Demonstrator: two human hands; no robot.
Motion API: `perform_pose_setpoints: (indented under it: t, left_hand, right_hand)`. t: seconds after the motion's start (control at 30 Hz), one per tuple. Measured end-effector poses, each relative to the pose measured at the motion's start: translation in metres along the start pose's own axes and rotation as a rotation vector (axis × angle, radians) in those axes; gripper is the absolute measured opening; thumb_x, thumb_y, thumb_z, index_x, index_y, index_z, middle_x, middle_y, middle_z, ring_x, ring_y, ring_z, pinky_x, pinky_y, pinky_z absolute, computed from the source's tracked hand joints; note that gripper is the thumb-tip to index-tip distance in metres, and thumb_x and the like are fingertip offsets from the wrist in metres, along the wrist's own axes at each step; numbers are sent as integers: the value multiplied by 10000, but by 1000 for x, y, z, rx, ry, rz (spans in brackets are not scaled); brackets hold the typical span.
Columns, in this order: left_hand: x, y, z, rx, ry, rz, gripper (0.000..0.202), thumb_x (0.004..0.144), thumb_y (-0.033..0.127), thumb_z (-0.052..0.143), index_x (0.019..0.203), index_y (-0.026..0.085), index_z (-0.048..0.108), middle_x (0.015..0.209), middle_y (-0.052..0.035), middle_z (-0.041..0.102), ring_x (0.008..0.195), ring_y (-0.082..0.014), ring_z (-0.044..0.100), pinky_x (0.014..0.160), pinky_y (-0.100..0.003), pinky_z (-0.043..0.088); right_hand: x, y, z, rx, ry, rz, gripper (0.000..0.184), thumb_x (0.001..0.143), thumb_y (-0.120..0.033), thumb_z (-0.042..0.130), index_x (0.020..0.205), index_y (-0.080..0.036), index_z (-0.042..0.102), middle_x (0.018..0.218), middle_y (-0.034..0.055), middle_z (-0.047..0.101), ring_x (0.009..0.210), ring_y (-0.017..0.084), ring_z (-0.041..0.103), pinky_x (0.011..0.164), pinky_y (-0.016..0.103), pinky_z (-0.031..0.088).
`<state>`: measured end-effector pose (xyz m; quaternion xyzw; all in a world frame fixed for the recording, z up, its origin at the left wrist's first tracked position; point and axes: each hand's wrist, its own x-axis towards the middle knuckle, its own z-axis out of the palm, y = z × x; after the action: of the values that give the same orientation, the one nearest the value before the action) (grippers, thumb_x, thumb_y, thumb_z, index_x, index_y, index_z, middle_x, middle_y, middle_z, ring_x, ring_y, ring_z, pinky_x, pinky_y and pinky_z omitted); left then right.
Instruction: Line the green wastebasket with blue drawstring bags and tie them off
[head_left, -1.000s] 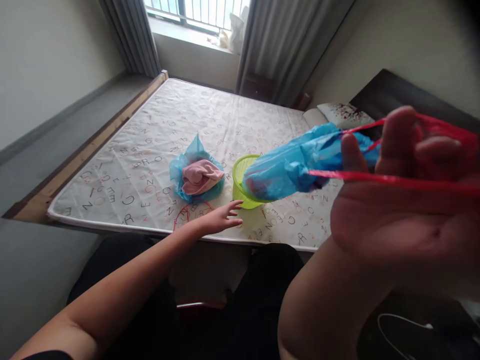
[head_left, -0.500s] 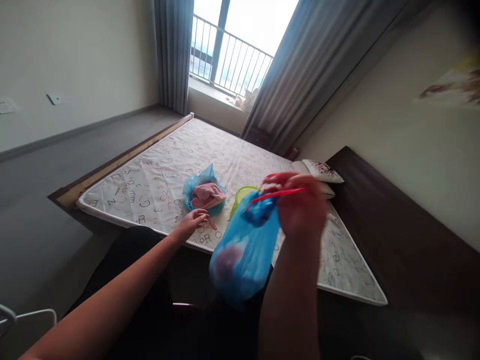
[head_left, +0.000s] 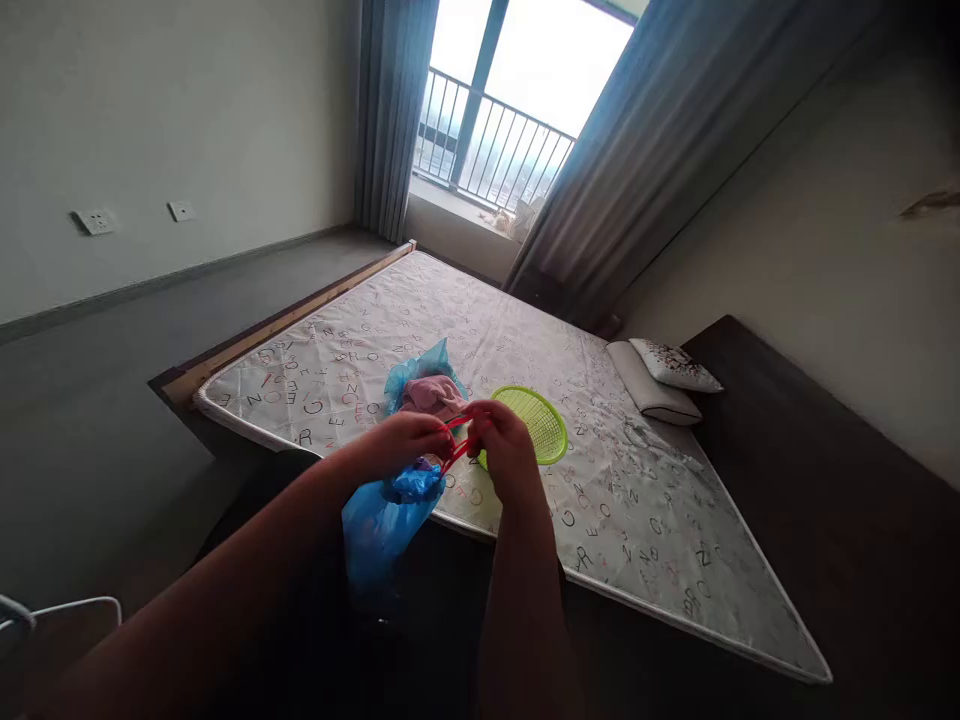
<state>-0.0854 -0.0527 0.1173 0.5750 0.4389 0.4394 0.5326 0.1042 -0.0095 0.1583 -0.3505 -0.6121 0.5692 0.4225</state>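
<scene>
My left hand and my right hand both pinch a red plastic drawstring just above the mattress's near edge. From that string hangs a blue plastic bag, its neck gathered tight and its lower part falling past the edge. Beyond my hands, a pink cloth lies in a second blue plastic bag. A lime-green mesh basket lies tilted to the right of my right hand, partly hidden by it.
The bare mattress has a black letter print and a wooden side rail. A bolster and a small pillow lie at its far right, beside a dark bed frame. A white wire object stands at lower left.
My left hand has risen from the mattress onto the red string. My right hand has moved left and down towards it, and the blue bag now hangs lower, closer to my body.
</scene>
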Motion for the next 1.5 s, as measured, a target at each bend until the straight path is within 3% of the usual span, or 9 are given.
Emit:
perform_pose_setpoints:
  t: [0.17, 0.3, 0.47, 0.6, 0.73, 0.9, 1.13, 1.3, 1.5]
  left_hand:
    - [38, 15, -14, -129, 69, -41, 441, 843, 576, 789, 880, 140, 739, 736, -54, 687, 642, -159, 653, 613, -274, 539]
    - [60, -4, 1, -74, 13, -117, 377, 845, 503, 789, 867, 128, 750, 615, 13, 509, 523, -87, 422, 468, -215, 332]
    - [74, -36, 12, -79, -183, -245, 405, 876, 514, 761, 996, 128, 758, 620, 35, 443, 531, -84, 380, 471, -206, 306]
    - [75, -48, 4, -324, -309, -217, 638, 838, 418, 828, 1421, 268, 618, 735, 29, 560, 565, -90, 454, 506, -193, 361]
    - [79, -60, 8, -245, -470, -238, 444, 835, 407, 831, 1224, 210, 747, 821, -26, 627, 633, -100, 501, 531, -197, 377]
    - [85, -81, 33, 0, -129, -126, 497, 872, 463, 773, 1247, 137, 765, 683, 29, 511, 584, -89, 420, 512, -203, 308]
    - [80, -93, 52, 20, -285, -165, 380, 886, 488, 740, 950, 122, 818, 638, 6, 540, 556, -84, 415, 510, -212, 301]
    - [76, -90, 42, -297, -189, -254, 385, 867, 517, 781, 841, 138, 718, 563, 17, 537, 473, -72, 422, 456, -195, 285]
    - [83, -88, 29, -552, 185, -250, 455, 782, 521, 879, 881, 155, 629, 798, -47, 738, 480, -50, 480, 446, -167, 353]
  right_hand:
    - [14, 24, -30, 218, 210, -52, 340, 862, -441, 743, 1123, -228, 698, 660, -65, 556, 550, 89, 471, 543, 227, 427]
    - [18, 44, -43, 34, 25, 44, 562, 885, -505, 757, 1371, -252, 627, 665, -76, 555, 530, 89, 439, 507, 225, 364]
    - [27, 68, -48, -38, 95, 43, 359, 908, -540, 719, 800, -200, 678, 657, -42, 547, 579, 84, 452, 530, 223, 369]
    - [36, 82, -66, 274, 363, 89, 436, 840, -604, 776, 769, -225, 572, 560, -87, 430, 472, 75, 373, 424, 215, 296]
    - [42, 86, -77, 510, 421, 174, 464, 828, -540, 823, 752, -233, 483, 532, -119, 327, 430, 58, 303, 384, 195, 261]
    - [45, 88, -66, 528, 460, 226, 415, 881, -496, 787, 799, -235, 475, 555, -122, 337, 424, 53, 291, 368, 184, 244]
    - [40, 86, -49, 408, 357, 150, 391, 851, -497, 793, 849, -247, 493, 576, -112, 410, 459, 61, 373, 429, 197, 327]
    - [34, 86, -75, 362, 251, 223, 497, 731, -484, 894, 912, -252, 493, 706, -87, 567, 572, 80, 531, 538, 211, 443]
    - [24, 89, -106, -31, 32, 251, 388, 758, -452, 892, 900, -214, 619, 856, -14, 670, 742, 115, 590, 679, 251, 476]
